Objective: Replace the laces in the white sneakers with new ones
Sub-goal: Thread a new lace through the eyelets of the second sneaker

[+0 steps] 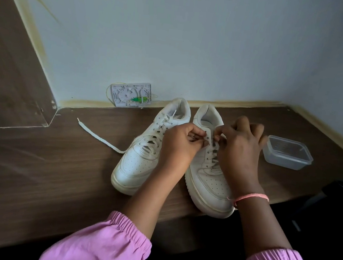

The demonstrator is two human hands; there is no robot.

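Two white sneakers stand side by side on the wooden desk (35,168), toes toward me. The left sneaker (137,160) is laced, and one loose white lace end (100,137) trails from it to the left across the desk. Both hands work at the upper eyelets of the right sneaker (207,182). My left hand (181,140) pinches the lace there with curled fingers. My right hand (239,143) pinches the lace from the other side, its fingers bent over the tongue. The lace between the fingertips is mostly hidden.
A clear plastic container (287,152) sits on the desk right of the sneakers. A small white wall box (131,94) with green parts hangs on the wall behind. The desk meets walls at the back and right; its front edge runs under my forearms.
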